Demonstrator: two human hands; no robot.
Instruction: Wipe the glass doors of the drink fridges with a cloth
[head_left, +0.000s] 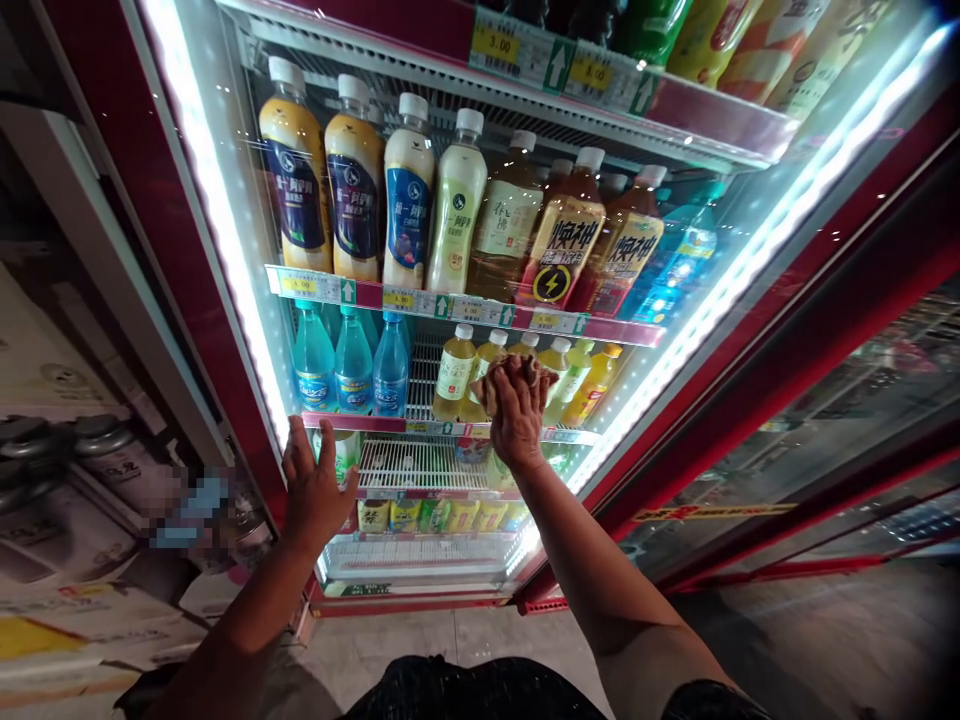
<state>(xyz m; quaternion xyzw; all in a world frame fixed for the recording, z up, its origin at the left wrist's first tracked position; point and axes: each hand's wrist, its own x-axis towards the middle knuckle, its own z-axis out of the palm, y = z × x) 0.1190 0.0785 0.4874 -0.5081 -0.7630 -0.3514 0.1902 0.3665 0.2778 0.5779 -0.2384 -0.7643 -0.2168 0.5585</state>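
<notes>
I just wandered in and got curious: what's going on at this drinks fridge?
A person is facing a lit drinks fridge. Their right hand holds a crumpled brownish cloth, apparently against the glass front. The left hand is empty, fingers spread, raised by the fridge's left side; whether it touches the glass is hard to tell. Bottles stand on shelves behind.
</notes>
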